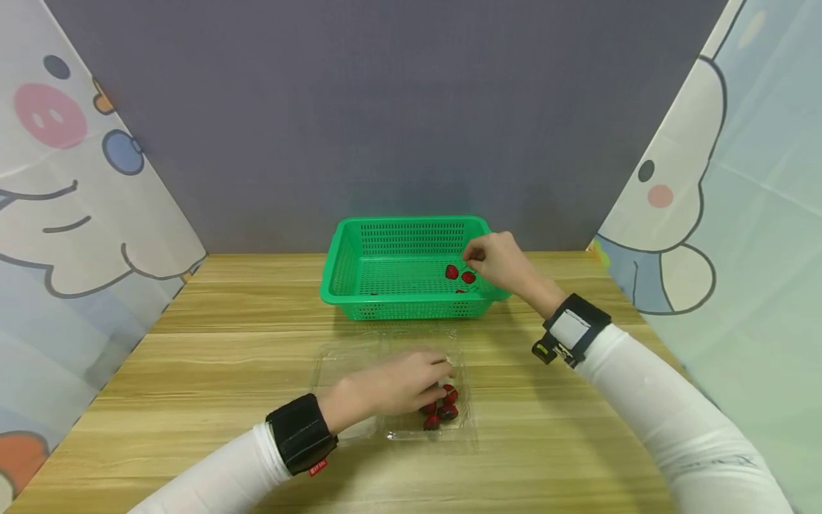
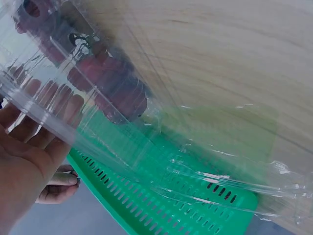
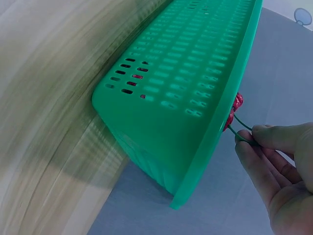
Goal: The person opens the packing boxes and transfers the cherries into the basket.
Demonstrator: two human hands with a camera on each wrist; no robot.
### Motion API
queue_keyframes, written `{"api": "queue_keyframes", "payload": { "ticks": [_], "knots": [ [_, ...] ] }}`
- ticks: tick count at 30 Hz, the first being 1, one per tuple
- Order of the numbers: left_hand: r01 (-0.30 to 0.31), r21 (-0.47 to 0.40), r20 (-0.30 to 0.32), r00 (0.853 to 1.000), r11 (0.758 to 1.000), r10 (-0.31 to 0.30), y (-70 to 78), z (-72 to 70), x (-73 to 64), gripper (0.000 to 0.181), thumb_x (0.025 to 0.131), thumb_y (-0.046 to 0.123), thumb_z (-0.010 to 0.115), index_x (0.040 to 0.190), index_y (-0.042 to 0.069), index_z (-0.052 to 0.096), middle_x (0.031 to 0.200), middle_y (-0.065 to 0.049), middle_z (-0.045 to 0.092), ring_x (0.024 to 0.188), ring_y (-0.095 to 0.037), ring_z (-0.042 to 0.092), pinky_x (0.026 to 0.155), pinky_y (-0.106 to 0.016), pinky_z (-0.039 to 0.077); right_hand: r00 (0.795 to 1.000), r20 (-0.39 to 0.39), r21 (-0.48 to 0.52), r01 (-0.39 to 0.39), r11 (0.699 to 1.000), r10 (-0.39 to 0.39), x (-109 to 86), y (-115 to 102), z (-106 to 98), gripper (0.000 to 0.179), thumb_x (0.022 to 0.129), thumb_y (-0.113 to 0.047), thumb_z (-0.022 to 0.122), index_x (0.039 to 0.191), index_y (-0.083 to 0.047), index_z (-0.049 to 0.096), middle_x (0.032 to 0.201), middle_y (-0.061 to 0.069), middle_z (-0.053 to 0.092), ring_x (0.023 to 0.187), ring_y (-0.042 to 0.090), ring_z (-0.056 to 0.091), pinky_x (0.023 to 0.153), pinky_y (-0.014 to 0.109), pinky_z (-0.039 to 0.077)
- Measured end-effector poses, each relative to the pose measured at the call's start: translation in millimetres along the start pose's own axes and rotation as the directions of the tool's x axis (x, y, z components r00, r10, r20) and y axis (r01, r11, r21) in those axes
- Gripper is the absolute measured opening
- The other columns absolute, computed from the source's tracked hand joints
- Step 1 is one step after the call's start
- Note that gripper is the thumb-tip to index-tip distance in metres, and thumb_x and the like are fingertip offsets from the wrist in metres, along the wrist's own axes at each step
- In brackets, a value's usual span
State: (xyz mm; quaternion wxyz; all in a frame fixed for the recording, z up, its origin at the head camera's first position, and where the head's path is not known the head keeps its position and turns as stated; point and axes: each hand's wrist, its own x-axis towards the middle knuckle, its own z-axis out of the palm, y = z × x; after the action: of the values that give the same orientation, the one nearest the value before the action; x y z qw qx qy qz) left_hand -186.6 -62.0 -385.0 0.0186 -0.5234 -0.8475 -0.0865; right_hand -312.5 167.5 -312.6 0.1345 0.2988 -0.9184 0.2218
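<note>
My right hand is over the right end of a green basket. Its thumb and fingertips pinch the thin green stems of two red cherries, which hang at the basket's rim in the right wrist view. In the head view those cherries appear inside the basket opening. My left hand reaches over a clear plastic box, fingers loosely extended beside several dark red cherries. Through the box's wall the left wrist view shows these fingers; whether they touch a cherry is unclear.
Another cherry shows low in the basket, partly hidden by its front rim. The box's clear lid lies folded out to the left. A grey wall stands behind the wooden table, with printed cloth panels at both sides.
</note>
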Motion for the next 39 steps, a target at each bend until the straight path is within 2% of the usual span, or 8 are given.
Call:
{"api": "queue_keyframes", "payload": {
  "ticks": [5, 13, 20, 26, 31, 34, 39],
  "knots": [
    [-0.024, 0.018, -0.005, 1.0, 1.0, 0.024, 1.3, 0.5, 1.4, 0.019, 0.096, 0.024, 0.067, 0.113, 0.015, 0.067, 0.096, 0.008, 0.057, 0.078, 0.003, 0.051, 0.067, -0.007, 0.038, 0.999, 0.013, 0.003, -0.04, 0.999, 0.04, 1.9, 2.9, 0.1, 0.005, 0.089, -0.001, 0.071, 0.091, -0.005, 0.074, 0.084, 0.003, 0.069, 0.077, 0.019, 0.068, 0.068, 0.027, 0.052],
    [-0.108, -0.04, -0.019, 0.994, 0.993, 0.107, 2.6, 0.8, 4.2, 0.017, 0.092, 0.023, 0.072, 0.107, 0.016, 0.069, 0.098, 0.009, 0.057, 0.085, 0.002, 0.052, 0.076, -0.006, 0.038, 0.997, 0.021, -0.004, -0.068, 0.998, 0.068, 2.0, 4.8, -0.2, 0.006, 0.09, -0.002, 0.07, 0.093, -0.005, 0.074, 0.086, 0.004, 0.069, 0.079, 0.02, 0.068, 0.069, 0.028, 0.052],
    [-0.142, -0.061, -0.031, 0.99, 0.988, 0.14, 2.2, 3.5, 6.8, 0.015, 0.093, 0.024, 0.071, 0.106, 0.015, 0.07, 0.098, 0.01, 0.058, 0.089, 0.0, 0.055, 0.079, -0.005, 0.037, 0.997, 0.024, -0.015, -0.071, 0.997, 0.071, -0.3, 8.3, 1.0, 0.005, 0.089, -0.002, 0.071, 0.092, -0.004, 0.075, 0.086, 0.004, 0.069, 0.079, 0.019, 0.068, 0.069, 0.028, 0.052],
    [-0.126, -0.069, -0.033, 0.992, 0.99, 0.124, 2.4, 4.5, 7.8, 0.014, 0.094, 0.012, 0.069, 0.108, 0.014, 0.072, 0.102, 0.009, 0.06, 0.096, 0.0, 0.058, 0.084, -0.004, 0.037, 0.999, -0.005, -0.024, -0.042, 0.999, 0.042, -1.8, 11.0, 1.1, 0.005, 0.089, -0.001, 0.071, 0.091, -0.004, 0.075, 0.084, 0.004, 0.069, 0.076, 0.019, 0.068, 0.067, 0.028, 0.052],
    [-0.086, -0.097, -0.042, 0.996, 0.992, 0.082, 3.1, 2.2, 6.8, 0.016, 0.094, 0.006, 0.066, 0.108, 0.012, 0.072, 0.099, 0.006, 0.06, 0.09, 0.001, 0.058, 0.077, -0.002, 0.037, 0.999, -0.016, -0.022, -0.037, 0.999, 0.037, -1.3, 10.9, 0.3, 0.006, 0.089, -0.001, 0.071, 0.093, -0.003, 0.075, 0.086, 0.006, 0.069, 0.076, 0.021, 0.069, 0.067, 0.028, 0.053],
    [-0.086, -0.116, -0.067, 0.995, 0.989, 0.079, 2.6, 1.8, 6.8, 0.016, 0.094, 0.002, 0.064, 0.106, 0.011, 0.071, 0.098, 0.004, 0.06, 0.086, 0.001, 0.057, 0.073, -0.002, 0.037, 0.999, -0.015, -0.018, -0.049, 0.999, 0.049, -1.3, 10.6, -0.1, 0.007, 0.089, -0.001, 0.071, 0.095, -0.002, 0.074, 0.087, 0.007, 0.069, 0.078, 0.021, 0.069, 0.067, 0.028, 0.053],
    [-0.113, -0.156, -0.128, 0.987, 0.981, 0.093, 0.7, 2.0, 6.6, 0.016, 0.093, -0.001, 0.065, 0.104, 0.008, 0.071, 0.097, 0.002, 0.062, 0.085, -0.001, 0.059, 0.072, -0.001, 0.037, 0.998, -0.009, -0.016, -0.067, 0.998, 0.067, -2.3, 10.9, 0.6, 0.008, 0.09, -0.002, 0.071, 0.098, -0.001, 0.073, 0.09, 0.009, 0.069, 0.08, 0.022, 0.069, 0.069, 0.028, 0.053]
  ]
}}
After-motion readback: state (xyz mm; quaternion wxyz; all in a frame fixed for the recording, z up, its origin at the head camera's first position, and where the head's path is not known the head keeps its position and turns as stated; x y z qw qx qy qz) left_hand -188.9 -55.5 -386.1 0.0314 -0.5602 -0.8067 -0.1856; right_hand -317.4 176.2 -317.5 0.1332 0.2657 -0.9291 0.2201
